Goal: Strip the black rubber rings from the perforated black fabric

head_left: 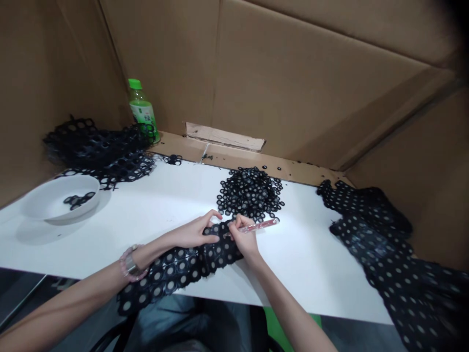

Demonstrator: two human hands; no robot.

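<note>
From the head view, we see a pile of black rings [251, 193]. Nearer us than the pile, our left hand [195, 233] lies on a dotted black strip [176, 269], thumb and forefinger parted; whether it clamps, we cannot tell. Our right hand [245, 239], close beside, grips a red pen-like tool [261, 225], tip at the strip. A white bowl [42, 201] stands left of the pile.

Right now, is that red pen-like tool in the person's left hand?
No, the right hand grips the red pen-like tool, while the left hand touches the black sheet with pale dots.
</note>
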